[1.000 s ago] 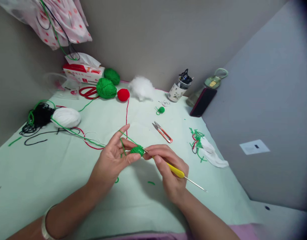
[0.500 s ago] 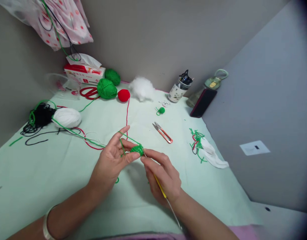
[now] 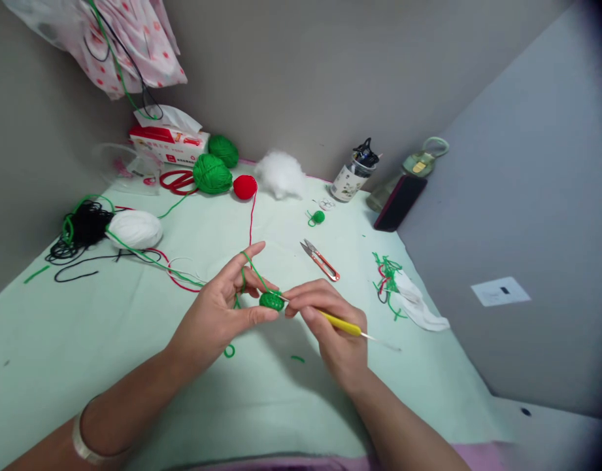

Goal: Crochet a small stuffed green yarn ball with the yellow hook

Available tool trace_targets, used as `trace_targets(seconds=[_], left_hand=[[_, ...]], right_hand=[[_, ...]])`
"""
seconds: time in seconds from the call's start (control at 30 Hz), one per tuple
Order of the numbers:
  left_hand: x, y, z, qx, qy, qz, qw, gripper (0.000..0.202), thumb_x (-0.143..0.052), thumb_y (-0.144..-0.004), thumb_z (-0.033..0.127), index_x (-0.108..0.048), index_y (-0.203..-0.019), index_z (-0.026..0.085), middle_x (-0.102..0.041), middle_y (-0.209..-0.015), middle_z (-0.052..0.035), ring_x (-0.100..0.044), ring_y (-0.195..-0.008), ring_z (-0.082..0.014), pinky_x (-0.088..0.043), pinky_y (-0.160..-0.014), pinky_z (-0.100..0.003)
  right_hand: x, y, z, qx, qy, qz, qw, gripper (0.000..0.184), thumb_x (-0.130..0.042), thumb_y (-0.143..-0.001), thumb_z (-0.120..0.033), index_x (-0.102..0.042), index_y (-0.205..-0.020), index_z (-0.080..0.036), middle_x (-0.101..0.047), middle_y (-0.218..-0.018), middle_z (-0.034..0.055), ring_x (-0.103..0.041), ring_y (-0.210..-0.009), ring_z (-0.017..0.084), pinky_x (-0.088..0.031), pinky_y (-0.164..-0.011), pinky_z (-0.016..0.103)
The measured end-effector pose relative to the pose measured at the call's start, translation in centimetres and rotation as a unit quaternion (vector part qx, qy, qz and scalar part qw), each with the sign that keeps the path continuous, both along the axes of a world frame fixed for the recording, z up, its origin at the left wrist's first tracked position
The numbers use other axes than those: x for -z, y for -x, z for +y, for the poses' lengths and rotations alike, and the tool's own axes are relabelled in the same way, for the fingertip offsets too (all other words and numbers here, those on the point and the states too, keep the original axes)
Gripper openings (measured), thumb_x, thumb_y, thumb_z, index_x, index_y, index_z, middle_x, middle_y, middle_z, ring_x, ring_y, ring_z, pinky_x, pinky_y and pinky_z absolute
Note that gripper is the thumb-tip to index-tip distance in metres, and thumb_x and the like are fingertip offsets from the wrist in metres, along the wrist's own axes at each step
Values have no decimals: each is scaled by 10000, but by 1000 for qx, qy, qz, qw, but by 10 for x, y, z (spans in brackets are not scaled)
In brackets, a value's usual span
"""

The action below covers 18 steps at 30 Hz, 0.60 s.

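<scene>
Between the thumb and fingers of my left hand [image 3: 222,304] is a small green crocheted piece [image 3: 272,301]. Green yarn [image 3: 255,269] runs from the piece up over my raised left index finger. My right hand [image 3: 333,320] is closed around the yellow handle of a crochet hook [image 3: 344,323]. The hook's metal tip meets the top edge of the piece, and its other thin end sticks out to the right. A green yarn ring [image 3: 229,351] and a short green scrap [image 3: 297,358] lie on the cloth below my hands.
Thread snips [image 3: 320,260] lie beyond my right hand. Green yarn balls [image 3: 212,174], a red ball [image 3: 244,188], white stuffing [image 3: 280,174] and a tissue box [image 3: 169,145] line the back. White yarn [image 3: 134,229] sits left; yarn scraps [image 3: 389,273] and a phone [image 3: 400,203] are right.
The crochet hook has swung from pointing down toward me to lying nearly level, its rear end now to the right. My right wrist has turned with it; the piece stays in my left hand.
</scene>
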<state>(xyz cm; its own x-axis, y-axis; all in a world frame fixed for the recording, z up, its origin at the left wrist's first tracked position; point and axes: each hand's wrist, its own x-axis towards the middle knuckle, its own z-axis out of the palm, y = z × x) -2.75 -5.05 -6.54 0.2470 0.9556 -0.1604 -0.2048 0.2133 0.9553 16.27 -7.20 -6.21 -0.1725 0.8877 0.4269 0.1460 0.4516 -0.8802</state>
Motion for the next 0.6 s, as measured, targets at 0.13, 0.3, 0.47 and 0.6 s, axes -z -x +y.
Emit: trace_targets(seconds=[0.13, 0.3, 0.47, 0.6], left_hand=[[3, -1, -1, 8, 13, -19, 1000, 929, -870, -735, 244, -401, -1532, 340, -662, -1011, 10, -610, -896, -160, -488, -871, -312], [-1, -4, 0, -15, 26, -60, 998, 703, -811, -818, 289, -514, -1454, 336, -659, -995, 19, -615, -885, -129, -491, -813, -245], [-3, -5, -2, -57, 32, -53, 996, 605, -799, -826, 295, -587, -1393, 291, -671, -859, 28, -629, -814, -133, -497, -768, -242], [-2, -7, -4, -94, 43, -60, 993, 612, -815, -796, 266, -605, -1371, 259, -660, -770, 39, -609, -698, -124, -483, -670, -230]], right_hand=[[-1, 2, 4, 0, 34, 42, 999, 154, -620, -967, -218, -773, -958, -234, -752, -947, 55, -701, -803, 167, -603, -732, 330], [-3, -1, 1, 19, 11, 3, 1000, 170, -611, -967, -187, -768, -978, -251, -762, -968, 55, -704, -907, 186, -601, -773, 340], [-4, 0, -3, -9, -39, -42, 998, 239, -588, -957, -111, -754, -1047, -258, -767, -1030, 50, -712, -939, 173, -599, -786, 319], [-3, 1, -6, 2, -61, -62, 996, 269, -576, -957, -102, -748, -1081, -267, -761, -1075, 55, -722, -915, 164, -609, -753, 300]])
